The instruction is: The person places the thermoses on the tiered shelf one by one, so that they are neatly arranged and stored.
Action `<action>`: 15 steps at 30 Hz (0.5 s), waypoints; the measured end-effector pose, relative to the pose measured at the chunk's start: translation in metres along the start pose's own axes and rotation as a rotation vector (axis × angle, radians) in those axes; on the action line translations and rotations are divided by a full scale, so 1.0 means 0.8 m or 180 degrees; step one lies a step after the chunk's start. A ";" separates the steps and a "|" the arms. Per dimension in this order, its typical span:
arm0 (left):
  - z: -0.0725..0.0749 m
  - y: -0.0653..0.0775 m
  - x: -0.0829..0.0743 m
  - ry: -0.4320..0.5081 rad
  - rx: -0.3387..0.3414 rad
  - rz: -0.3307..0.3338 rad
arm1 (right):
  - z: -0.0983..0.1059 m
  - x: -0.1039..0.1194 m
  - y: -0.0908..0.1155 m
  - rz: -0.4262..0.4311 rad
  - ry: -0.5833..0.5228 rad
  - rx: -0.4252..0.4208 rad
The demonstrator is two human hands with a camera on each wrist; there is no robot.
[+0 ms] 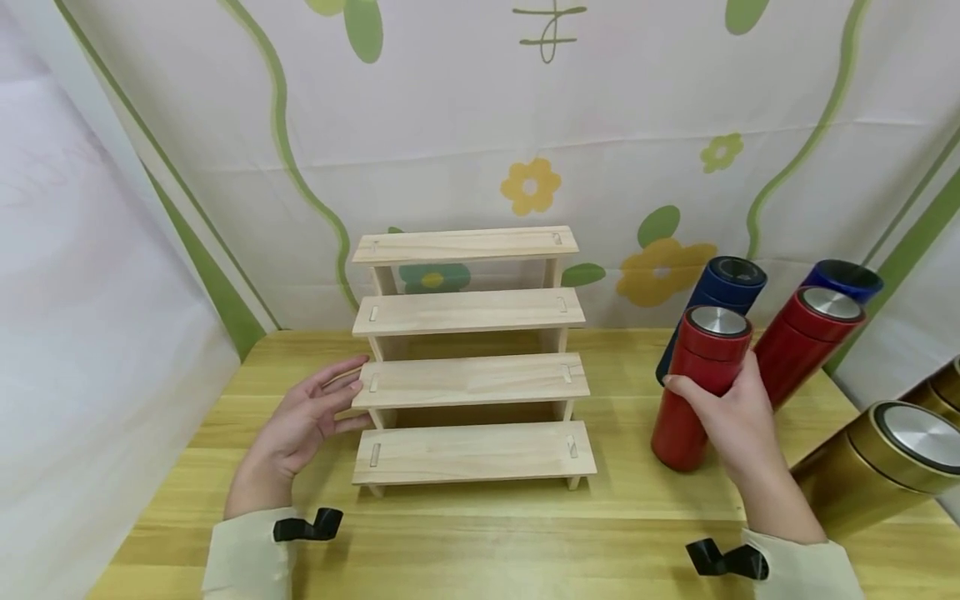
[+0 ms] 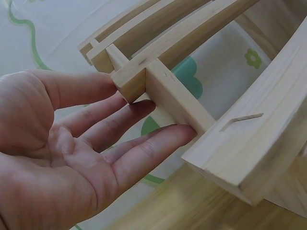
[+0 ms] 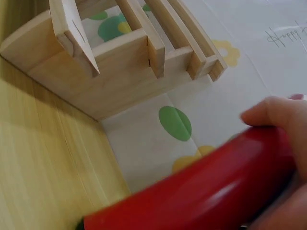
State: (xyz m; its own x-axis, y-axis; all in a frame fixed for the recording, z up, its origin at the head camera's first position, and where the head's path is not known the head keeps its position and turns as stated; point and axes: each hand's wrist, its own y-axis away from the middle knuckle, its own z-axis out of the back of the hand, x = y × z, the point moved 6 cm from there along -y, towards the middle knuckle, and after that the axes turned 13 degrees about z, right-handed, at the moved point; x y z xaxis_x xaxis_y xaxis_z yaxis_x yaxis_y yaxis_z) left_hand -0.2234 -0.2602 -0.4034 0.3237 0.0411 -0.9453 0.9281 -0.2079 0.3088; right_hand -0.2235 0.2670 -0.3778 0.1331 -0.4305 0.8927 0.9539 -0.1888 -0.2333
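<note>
Toward the table's (image 1: 480, 546) right edge, your right hand (image 1: 738, 425) is clamped around a red bottle (image 1: 703, 362), thumb on one side of its upper body, below the silver-topped lid. Whether its base touches the table, you cannot tell. Expect a stiff, fairly weighty cylinder, likely slippery on that glossy coat; around the body is the sound place to hold it, since the lid could turn.

Your left hand (image 1: 303, 425) has its fingers apart and loosely extended, touching the left end of the wooden rack (image 1: 472, 379). That rack stands between your hands, nearer the table's back edge; it looks light and rigid, so it could slide if pushed.

Count six bottles: two red, the second red bottle (image 1: 806, 346) just behind the held one; two blue, a dark blue bottle (image 1: 712, 292) and a brighter blue bottle (image 1: 843, 279) toward the back right corner; two gold, a front gold bottle (image 1: 847, 475) and a rear gold bottle (image 1: 933, 392), cut off at the view's right side. One rack, four boards.
</note>
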 end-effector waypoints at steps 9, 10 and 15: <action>-0.001 0.001 0.000 -0.0060 -0.0017 0.0007 | -0.005 0.002 0.004 0.0108 0.0586 0.0643; -0.001 0.002 0.000 -0.0058 -0.0022 0.0007 | -0.004 0.002 0.004 0.0108 0.0646 0.0654; -0.001 0.003 0.000 -0.0034 -0.0029 0.0015 | 0.004 0.002 0.004 0.0087 0.0808 0.0630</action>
State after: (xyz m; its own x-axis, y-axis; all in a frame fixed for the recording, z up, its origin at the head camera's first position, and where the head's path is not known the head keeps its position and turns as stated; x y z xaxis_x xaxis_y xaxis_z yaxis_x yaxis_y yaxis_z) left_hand -0.2213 -0.2595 -0.4025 0.3261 0.0296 -0.9449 0.9283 -0.1990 0.3141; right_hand -0.2195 0.2689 -0.3759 0.1117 -0.6442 0.7566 0.9880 -0.0095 -0.1541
